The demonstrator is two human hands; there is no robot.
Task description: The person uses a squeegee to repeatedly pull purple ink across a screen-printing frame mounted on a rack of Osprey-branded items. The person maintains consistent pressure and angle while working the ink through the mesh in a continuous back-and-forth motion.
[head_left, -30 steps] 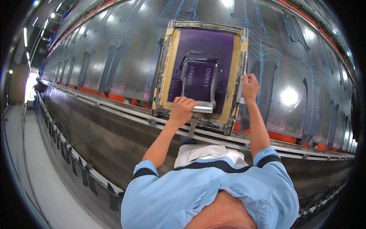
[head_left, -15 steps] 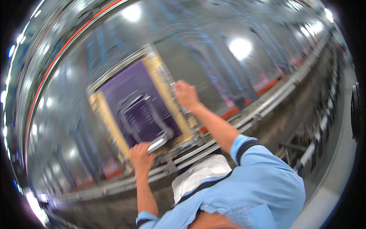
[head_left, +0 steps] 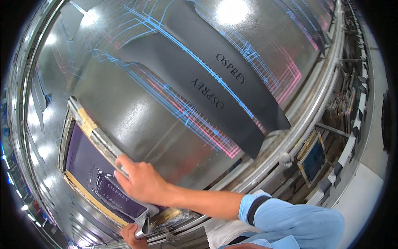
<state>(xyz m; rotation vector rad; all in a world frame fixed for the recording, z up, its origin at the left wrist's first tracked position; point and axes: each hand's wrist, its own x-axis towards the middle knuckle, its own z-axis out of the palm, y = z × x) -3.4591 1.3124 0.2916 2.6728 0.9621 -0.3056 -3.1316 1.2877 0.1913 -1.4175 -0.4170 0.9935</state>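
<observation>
A screen-printing frame (head_left: 98, 135) with purple mesh (head_left: 85, 151) is at the lower left, tilted over the metal table. My right hand (head_left: 143, 182) is closed around its right-hand rail, arm stretched across from the right. At the frame's near end my left hand (head_left: 132, 236) is closed on a silver metal squeegee (head_left: 142, 226); part of that hand is cut off by the lower edge. Wet dark ink (head_left: 96, 176) and small lettering show on the mesh. Right of the frame, two dark grey cut pieces (head_left: 166, 62) with black printed lettering lie on the table.
Blue and pink lines (head_left: 186, 118) streak the shiny table (head_left: 124, 103) around the pieces. A metal rail (head_left: 265, 176) runs along its near edge. Below that, to the right, a shelf holds another frame (head_left: 313, 159) and several stacked boards (head_left: 344, 101).
The view has swung right, so the frame and both hands now appear further left and lower. Both hands keep their hold, and the printed dark pieces are now sharp.
</observation>
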